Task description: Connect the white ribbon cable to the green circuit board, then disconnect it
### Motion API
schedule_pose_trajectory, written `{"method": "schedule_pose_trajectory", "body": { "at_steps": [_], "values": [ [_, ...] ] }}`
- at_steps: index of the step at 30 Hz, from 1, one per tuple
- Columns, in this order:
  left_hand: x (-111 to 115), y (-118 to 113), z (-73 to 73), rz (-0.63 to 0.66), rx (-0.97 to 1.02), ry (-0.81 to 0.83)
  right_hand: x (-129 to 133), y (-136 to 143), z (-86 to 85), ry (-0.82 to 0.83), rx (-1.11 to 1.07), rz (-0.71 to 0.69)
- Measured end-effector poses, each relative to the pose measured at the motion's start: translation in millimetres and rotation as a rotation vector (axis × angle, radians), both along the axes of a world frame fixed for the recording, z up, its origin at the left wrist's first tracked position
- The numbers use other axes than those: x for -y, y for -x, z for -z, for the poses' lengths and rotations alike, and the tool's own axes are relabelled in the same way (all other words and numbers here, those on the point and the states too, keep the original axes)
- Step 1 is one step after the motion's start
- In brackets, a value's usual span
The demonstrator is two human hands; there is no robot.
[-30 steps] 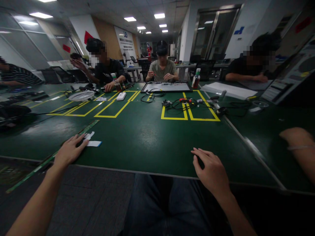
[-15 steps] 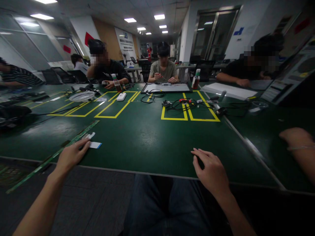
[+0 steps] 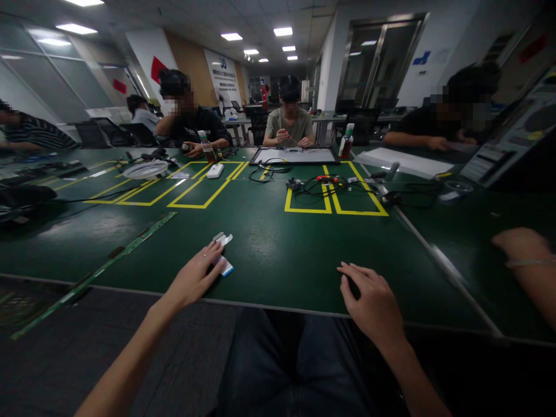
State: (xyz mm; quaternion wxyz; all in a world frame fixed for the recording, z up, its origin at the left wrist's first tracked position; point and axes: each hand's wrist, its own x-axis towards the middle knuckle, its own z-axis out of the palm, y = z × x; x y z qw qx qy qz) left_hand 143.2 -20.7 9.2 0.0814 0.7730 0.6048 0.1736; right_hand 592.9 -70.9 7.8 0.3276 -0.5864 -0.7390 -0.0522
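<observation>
My left hand [image 3: 197, 277] rests on the table left of centre, its fingers over a white flat ribbon cable [image 3: 226, 267] with a blue end. The cable's curled white far end [image 3: 224, 238] shows beyond my fingertips, while its middle is hidden under them. My right hand [image 3: 372, 295] lies near the table's front edge, fingers loosely extended, thumb apart, with nothing visible in it. To the left, a long narrow green circuit board strip [image 3: 130, 248] lies at a slant and sticks out past the front edge.
Yellow tape outlines [image 3: 186, 207] mark the green table [image 3: 269, 243]. Black cables and a red-handled tool [image 3: 326, 179] lie at centre right, a white fan [image 3: 145, 169] at left. Bottles [image 3: 346, 142] stand farther back. Other people sit around; one person's arm [image 3: 527, 249] is at right.
My left hand has moved right, away from the circuit board strip, bringing the ribbon cable with it. My right hand has stayed in place.
</observation>
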Motion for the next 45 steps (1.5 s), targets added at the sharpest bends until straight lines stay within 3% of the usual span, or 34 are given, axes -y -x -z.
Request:
{"method": "schedule_pose_trajectory", "body": {
  "at_steps": [9, 14, 37, 42, 45],
  "values": [
    [13.5, -127.9, -15.1, 0.561, -0.079, -0.021, 0.1, -0.2, 2.5, 0.01, -0.006, 0.015],
    [19.2, -165.0, -18.2, 0.663, -0.095, -0.06, 0.3, 1.1, 0.2, 0.007, -0.001, 0.011],
    [16.5, -164.7, -21.2, 0.68, -0.104, -0.014, 1.2, 2.0, 0.1, 0.01, 0.01, 0.012],
    [19.7, -160.8, -23.9, 0.667, 0.011, 0.011, -0.4, 0.4, 3.4, 0.004, 0.0, 0.012],
    [14.9, -143.2, -22.3, 0.585, 0.141, 0.0, -0.3, 0.2, 4.1, 0.007, -0.007, 0.011]
  ]
}}
